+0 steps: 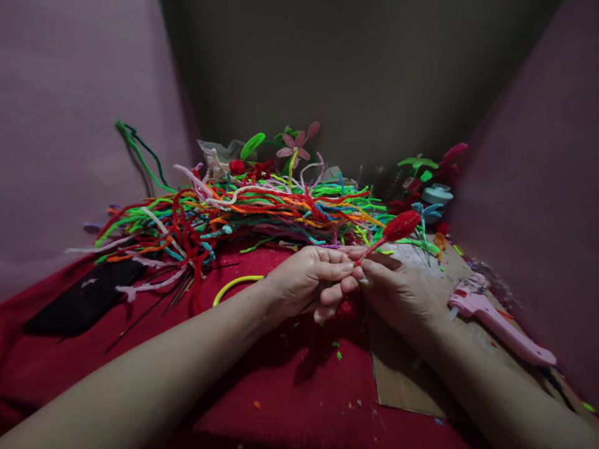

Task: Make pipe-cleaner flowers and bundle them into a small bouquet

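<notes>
Both my hands meet above the red cloth, pinching the lower end of a red pipe-cleaner petal (401, 227). The petal's fuzzy oval head points up and to the right, on a thin twisted stem. My left hand (318, 274) is closed, its thumb and forefinger pressed at the stem's end. Close against it, my right hand (390, 280) grips the same stem between thumb and fingers. The very tip of the stem is partly hidden by the fingertips. Behind the hands lies a large heap of many-coloured pipe cleaners (262, 206).
A pink glue gun (503, 321) lies at the right on a cardboard sheet (402, 380). A black flat pouch (87, 299) and a yellow-handled tool (236, 284) are at the left. Finished-looking pink flower (294, 149) and a pale blue container (437, 194) stand behind. Scraps dot the red cloth (281, 399).
</notes>
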`<state>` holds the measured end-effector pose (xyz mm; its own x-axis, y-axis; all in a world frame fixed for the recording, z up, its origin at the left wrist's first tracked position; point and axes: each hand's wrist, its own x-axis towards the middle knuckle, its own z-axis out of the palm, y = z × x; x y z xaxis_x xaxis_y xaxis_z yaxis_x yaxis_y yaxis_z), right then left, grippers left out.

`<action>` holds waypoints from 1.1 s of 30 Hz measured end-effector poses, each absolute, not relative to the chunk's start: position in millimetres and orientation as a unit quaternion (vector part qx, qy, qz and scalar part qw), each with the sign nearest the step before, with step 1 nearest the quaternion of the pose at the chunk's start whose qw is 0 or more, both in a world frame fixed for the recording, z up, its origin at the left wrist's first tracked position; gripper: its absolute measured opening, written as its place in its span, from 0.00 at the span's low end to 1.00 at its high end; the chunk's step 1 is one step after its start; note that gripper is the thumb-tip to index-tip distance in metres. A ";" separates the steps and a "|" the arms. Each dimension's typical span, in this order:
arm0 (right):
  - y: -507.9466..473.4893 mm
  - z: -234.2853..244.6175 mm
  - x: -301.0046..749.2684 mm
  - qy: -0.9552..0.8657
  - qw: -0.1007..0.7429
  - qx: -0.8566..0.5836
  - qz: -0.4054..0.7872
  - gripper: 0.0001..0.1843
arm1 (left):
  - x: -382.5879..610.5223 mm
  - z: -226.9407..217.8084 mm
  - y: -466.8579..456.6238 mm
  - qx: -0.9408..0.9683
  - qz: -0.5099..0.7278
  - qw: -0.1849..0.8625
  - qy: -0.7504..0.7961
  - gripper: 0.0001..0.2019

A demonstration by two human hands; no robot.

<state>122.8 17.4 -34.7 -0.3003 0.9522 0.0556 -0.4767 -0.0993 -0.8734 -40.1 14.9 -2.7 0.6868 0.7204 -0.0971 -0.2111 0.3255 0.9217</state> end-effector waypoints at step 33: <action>19.0 -40.7 123.6 -0.560 0.519 -0.357 0.538 0.10 | -32.4 -4.0 8.8 0.416 0.381 0.762 0.319 0.05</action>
